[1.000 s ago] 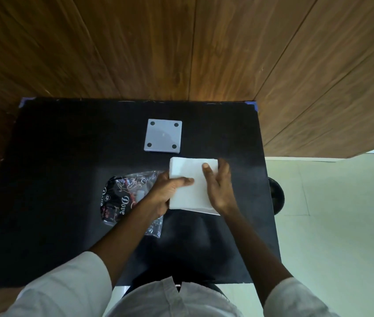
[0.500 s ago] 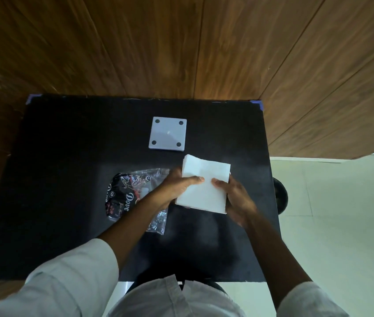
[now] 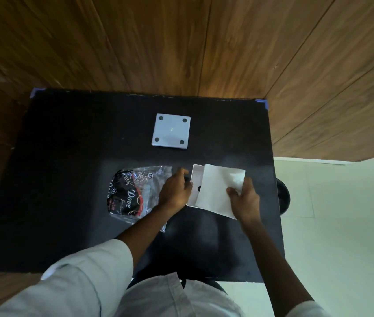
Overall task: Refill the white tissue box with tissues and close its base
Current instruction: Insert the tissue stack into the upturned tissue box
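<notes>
While the right hand (image 3: 244, 197) pinches the tissues (image 3: 218, 191) over the open white tissue box (image 3: 195, 177) near the tabletop (image 3: 67, 156) edge, the left hand (image 3: 175, 191) steadies its side — fingers seemingly curled, though blurred. Loading is underway; next, seat the stack squarely (the base (image 3: 171, 131) waits apart).

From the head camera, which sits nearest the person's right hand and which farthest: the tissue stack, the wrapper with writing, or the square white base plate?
Measured from the right hand:
1. Tissue stack: in that hand's grip, over the open white box.
2. Wrapper: to the left, beyond the left hand.
3. Base plate: farther up the black table, toward the wooden wall.
</notes>
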